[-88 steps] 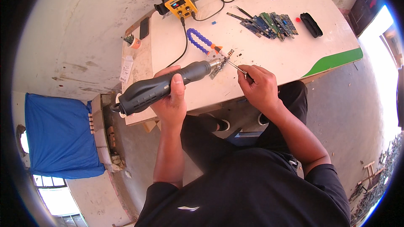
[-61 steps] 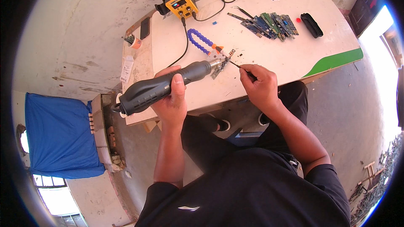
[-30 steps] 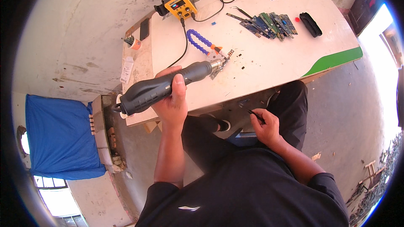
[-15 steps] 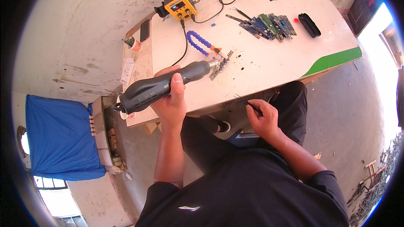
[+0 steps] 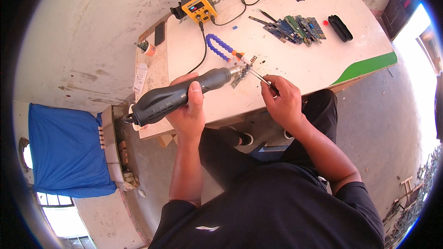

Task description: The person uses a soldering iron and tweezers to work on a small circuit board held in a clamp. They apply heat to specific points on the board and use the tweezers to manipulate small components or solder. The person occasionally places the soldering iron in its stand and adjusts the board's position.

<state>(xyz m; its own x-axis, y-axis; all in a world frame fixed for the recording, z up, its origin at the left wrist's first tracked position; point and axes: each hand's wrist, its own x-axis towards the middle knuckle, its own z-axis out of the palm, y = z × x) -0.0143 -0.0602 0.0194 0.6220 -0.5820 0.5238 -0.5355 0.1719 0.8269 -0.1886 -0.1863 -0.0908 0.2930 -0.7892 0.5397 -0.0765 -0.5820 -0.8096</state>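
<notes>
My left hand [image 5: 188, 110] is wrapped round a black hot air gun [image 5: 173, 96], its metal nozzle pointing right at a small circuit board [image 5: 242, 75]. In my right hand [image 5: 285, 101] is a pair of tweezers [image 5: 259, 77], pinched between thumb and fingers. The tweezer tips reach the right side of the board; whether they touch it I cannot tell. A blue segmented flexible arm [image 5: 216, 41] with an orange joint ends beside the board. Small dark chips [image 5: 263, 62] lie just right of it.
A yellow-and-black soldering station [image 5: 198, 5] stands at the table's back left, cables running from it. Farther right lie a pile of circuit boards [image 5: 295, 29] and a black tray [image 5: 340, 28]. A phone [image 5: 159, 33] and a cup [image 5: 147, 48] are on the left edge.
My right hand has moved up and inward from the table's front edge, bringing the tweezers to the board. My left hand and the hot air gun have hardly moved.
</notes>
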